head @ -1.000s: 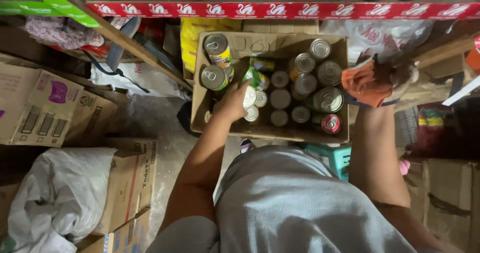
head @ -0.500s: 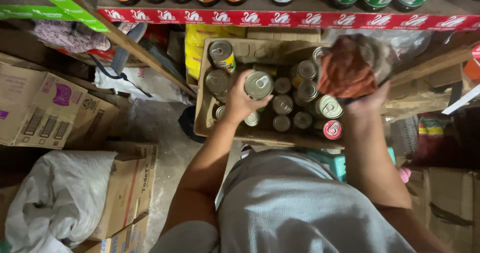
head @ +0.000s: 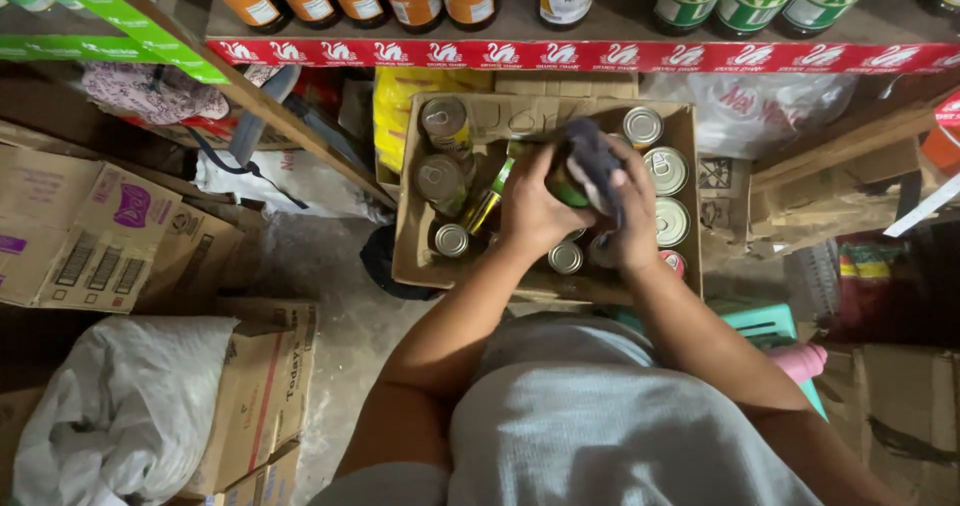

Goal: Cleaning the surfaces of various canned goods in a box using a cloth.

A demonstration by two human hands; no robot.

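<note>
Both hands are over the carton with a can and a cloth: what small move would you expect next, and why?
Probably a wiping stroke across the can. The left hand grips it above the carton, and the right hand presses a dark cloth against its top, so rubbing looks likeliest.

One head-worn camera looks steeply down past the person's chest, close above both hands point(head: 575, 201) at an open box point(head: 420, 226) on the floor, with shelf edge point(head: 560, 54) along the frame's top.

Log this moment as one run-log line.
left hand: holds green can | right hand: presses dark cloth on can | below: cardboard box of tins
</note>
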